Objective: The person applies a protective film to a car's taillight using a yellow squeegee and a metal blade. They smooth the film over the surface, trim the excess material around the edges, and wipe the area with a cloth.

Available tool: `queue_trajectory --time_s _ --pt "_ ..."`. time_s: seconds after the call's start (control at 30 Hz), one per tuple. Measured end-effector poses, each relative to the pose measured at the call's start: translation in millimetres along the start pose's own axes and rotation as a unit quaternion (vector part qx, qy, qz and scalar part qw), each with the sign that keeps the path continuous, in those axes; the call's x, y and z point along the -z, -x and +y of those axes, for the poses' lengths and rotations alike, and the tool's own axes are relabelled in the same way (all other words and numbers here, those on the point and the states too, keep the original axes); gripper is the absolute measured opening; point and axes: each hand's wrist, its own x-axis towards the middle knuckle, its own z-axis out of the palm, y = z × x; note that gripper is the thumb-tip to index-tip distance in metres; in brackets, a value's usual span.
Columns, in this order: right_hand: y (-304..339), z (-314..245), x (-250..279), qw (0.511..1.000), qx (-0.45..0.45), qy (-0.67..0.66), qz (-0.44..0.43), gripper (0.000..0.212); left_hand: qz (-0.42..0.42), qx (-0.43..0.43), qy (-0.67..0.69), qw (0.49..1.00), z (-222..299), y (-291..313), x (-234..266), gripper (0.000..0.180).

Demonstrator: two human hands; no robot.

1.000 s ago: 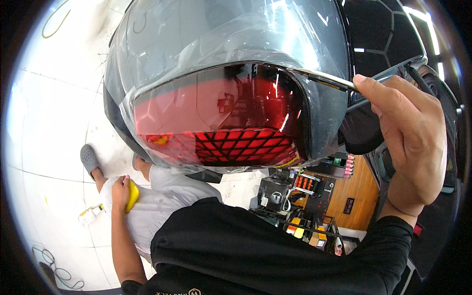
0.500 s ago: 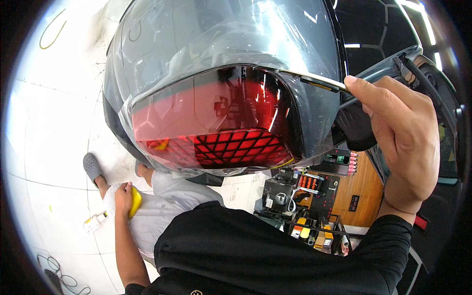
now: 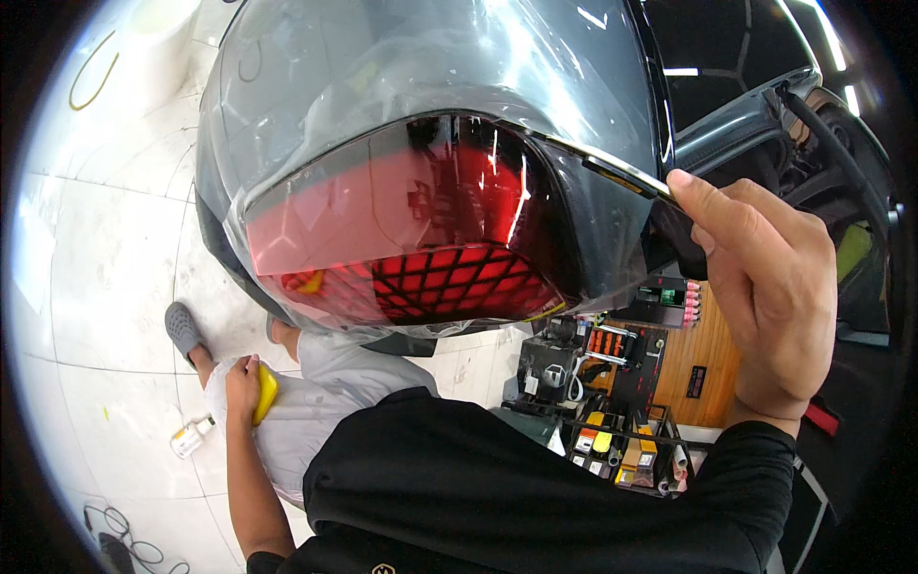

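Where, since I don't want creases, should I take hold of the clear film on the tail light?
Probably at the free edge of the film by the right corner of the tail light, coming from the right, where the right hand has its thumb. The lamp curves away there, so fingers can pinch an edge; the middle lies flat.

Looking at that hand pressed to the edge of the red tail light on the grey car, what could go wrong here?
The right hand presses its fingertips at the corner of the red tail light, where clear film lies wrinkled over the grey car body; a slip might crease or lift it. A crouching co-worker below could get bumped.
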Motion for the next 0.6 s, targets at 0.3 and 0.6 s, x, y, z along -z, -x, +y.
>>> queue_trajectory --time_s 0.3,0.6 --pt "9.7 -0.3 -9.6 0.997 -0.024 -0.057 0.044 0.042 0.016 -0.011 -0.018 1.000 6.0 5.9 4.9 0.044" --pt "22.5 -9.6 -21.9 0.996 -0.030 -0.060 0.059 0.039 0.015 0.000 -0.017 1.000 6.2 5.3 5.7 0.045"
